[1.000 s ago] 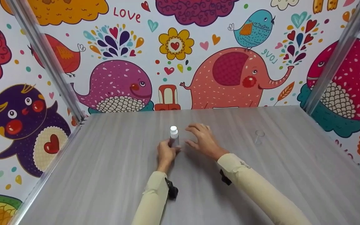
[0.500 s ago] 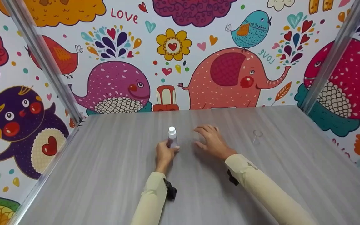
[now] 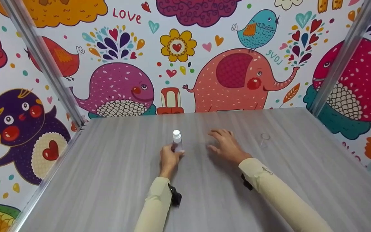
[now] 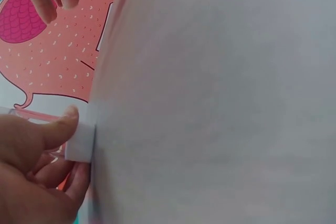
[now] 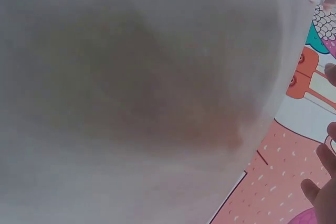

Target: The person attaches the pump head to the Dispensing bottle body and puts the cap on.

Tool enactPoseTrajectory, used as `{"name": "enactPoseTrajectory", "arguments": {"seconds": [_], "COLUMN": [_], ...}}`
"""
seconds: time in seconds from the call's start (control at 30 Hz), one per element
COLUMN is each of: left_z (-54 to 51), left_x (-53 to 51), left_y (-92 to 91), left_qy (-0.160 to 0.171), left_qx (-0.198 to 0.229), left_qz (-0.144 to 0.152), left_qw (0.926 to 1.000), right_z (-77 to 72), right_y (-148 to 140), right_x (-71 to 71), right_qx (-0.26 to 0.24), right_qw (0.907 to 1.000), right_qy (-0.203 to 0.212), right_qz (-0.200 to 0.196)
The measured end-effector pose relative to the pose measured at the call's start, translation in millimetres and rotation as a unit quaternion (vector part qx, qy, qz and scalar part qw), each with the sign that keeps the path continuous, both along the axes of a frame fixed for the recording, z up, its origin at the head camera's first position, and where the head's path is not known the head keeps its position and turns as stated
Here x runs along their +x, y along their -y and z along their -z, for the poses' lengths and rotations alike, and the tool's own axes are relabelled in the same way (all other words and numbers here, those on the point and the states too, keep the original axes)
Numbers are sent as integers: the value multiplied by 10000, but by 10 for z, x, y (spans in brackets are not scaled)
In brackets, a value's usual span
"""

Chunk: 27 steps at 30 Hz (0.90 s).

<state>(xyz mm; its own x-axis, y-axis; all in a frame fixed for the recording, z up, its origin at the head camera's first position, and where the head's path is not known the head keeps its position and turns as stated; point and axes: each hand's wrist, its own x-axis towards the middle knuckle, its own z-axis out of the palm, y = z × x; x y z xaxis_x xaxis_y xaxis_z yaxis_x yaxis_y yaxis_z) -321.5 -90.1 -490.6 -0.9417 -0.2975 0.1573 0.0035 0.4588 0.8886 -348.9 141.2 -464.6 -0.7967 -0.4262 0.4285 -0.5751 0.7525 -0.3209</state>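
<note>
An upright clear bottle [image 3: 177, 145] with a white top stands on the table, gripped low by the left hand [image 3: 169, 159]. In the left wrist view the left hand's [image 4: 31, 161] thumb and fingers close round the bottle's white base [image 4: 80, 142]. To the right of the bottle, the right hand [image 3: 229, 146] hovers over the table with nothing in it, fingers spread and slightly bent. Its fingers [image 5: 326, 156] show apart at the right edge of the right wrist view. Beyond this hand, a small clear glass-like cup [image 3: 264, 141] stands on the table.
The grey wood-grain table [image 3: 114, 180] runs back to a wall with cartoon animals [image 3: 233, 80]. Metal posts rise at the back left [image 3: 48, 71] and back right [image 3: 337, 67]. A black wrist camera [image 3: 175, 195] sits at the left cuff, another [image 3: 246, 182] at the right.
The right hand has moved right, away from the bottle and closer to the clear cup. The left hand keeps its grip on the bottle, and the head view has shifted slightly.
</note>
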Motion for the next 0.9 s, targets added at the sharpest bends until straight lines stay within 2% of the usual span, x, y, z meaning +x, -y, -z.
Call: {"name": "enactPoseTrajectory", "arguments": {"seconds": [0.27,0.53,0.9], "left_z": [18,20,14], "left_x": [-12,-31,-24], "left_y": [0,11,6], "left_qy": [-47,-243,-299], "left_qx": [84,-59,45], "left_qz": [46,15,41], "left_qw": [9999,9997,9995], "right_z": [9,-20,-17], "right_y": [-154,-306,-483], "right_x": [-22,-28,-33], "right_qx": [349,347,600], "right_qw": [9993,9991,9967], "right_qy": [-36,121,233], "right_qz": [89,222,488]}}
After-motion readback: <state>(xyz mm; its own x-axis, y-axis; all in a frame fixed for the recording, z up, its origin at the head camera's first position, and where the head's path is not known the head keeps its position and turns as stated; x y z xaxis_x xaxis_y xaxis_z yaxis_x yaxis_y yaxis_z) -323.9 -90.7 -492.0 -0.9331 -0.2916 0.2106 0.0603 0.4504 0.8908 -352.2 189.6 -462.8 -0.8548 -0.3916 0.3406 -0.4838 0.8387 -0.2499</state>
